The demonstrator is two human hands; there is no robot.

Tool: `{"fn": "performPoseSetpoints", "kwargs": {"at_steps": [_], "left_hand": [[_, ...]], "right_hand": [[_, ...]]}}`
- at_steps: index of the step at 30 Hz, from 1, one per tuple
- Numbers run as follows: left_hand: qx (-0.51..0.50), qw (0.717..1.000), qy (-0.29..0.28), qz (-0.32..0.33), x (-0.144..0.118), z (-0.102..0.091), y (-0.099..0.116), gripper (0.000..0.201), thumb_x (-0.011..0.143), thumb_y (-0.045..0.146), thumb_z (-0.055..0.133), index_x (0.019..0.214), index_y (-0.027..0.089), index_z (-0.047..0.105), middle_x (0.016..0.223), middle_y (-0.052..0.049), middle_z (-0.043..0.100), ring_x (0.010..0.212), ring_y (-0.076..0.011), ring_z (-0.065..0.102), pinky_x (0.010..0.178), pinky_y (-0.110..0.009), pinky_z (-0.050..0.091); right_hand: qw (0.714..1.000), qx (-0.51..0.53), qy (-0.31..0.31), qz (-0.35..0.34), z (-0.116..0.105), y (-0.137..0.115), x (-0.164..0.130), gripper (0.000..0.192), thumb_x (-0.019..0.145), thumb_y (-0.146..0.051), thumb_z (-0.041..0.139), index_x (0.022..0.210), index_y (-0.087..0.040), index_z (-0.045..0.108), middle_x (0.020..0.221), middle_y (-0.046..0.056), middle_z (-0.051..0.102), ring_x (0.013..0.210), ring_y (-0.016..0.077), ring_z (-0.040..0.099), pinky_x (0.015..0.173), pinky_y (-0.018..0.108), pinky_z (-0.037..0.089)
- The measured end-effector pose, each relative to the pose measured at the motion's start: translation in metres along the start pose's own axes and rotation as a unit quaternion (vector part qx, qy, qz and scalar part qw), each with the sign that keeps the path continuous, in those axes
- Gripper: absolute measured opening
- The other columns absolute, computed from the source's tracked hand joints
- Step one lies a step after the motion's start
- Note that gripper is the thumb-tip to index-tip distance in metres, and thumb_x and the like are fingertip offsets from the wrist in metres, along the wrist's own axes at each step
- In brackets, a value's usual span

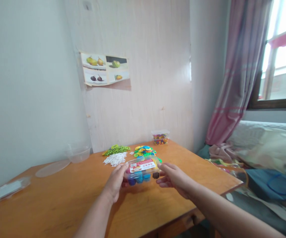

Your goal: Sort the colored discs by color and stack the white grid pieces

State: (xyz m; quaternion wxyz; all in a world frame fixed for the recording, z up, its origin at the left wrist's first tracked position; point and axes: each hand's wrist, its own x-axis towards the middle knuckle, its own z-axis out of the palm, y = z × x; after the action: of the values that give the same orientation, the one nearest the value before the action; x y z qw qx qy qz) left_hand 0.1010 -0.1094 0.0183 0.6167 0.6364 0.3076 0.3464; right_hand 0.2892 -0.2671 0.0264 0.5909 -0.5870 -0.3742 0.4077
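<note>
A clear plastic box with a red and white label on its lid, filled with coloured pieces, is held just above the wooden table. My left hand grips its left end. My right hand holds its right end with the fingers curled around the side. Just behind the box lie a pile of colourful flat pieces, a heap of green pieces and a patch of small white pieces.
A second clear box of coloured pieces stands at the table's far edge by the wall. A clear bowl and two clear lids lie at the left. A bed with bedding is on the right under a curtained window.
</note>
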Motion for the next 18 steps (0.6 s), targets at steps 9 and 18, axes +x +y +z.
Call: {"fn": "performPoseSetpoints", "kwargs": {"at_steps": [9, 18], "left_hand": [[-0.003, 1.0, -0.016, 0.0, 0.019, 0.039, 0.006, 0.047, 0.074, 0.062, 0.06, 0.094, 0.02, 0.054, 0.073, 0.0, 0.066, 0.057, -0.0134, 0.061, 0.051, -0.021, 0.041], [-0.055, 0.998, -0.035, 0.011, 0.033, 0.069, 0.008, 0.051, 0.076, 0.066, 0.057, 0.099, 0.02, 0.056, 0.086, -0.003, 0.067, 0.059, -0.0118, 0.061, 0.053, -0.022, 0.045]], "right_hand": [[0.996, 0.023, 0.09, 0.014, -0.032, -0.009, 0.012, 0.036, 0.082, -0.049, 0.064, 0.097, -0.017, 0.06, 0.082, 0.006, 0.066, 0.057, 0.0093, 0.062, 0.059, 0.023, 0.057], [0.991, 0.095, 0.097, 0.013, -0.064, -0.014, 0.023, 0.03, 0.08, -0.039, 0.064, 0.1, -0.016, 0.059, 0.081, 0.008, 0.069, 0.057, 0.0104, 0.063, 0.06, 0.023, 0.058]]}}
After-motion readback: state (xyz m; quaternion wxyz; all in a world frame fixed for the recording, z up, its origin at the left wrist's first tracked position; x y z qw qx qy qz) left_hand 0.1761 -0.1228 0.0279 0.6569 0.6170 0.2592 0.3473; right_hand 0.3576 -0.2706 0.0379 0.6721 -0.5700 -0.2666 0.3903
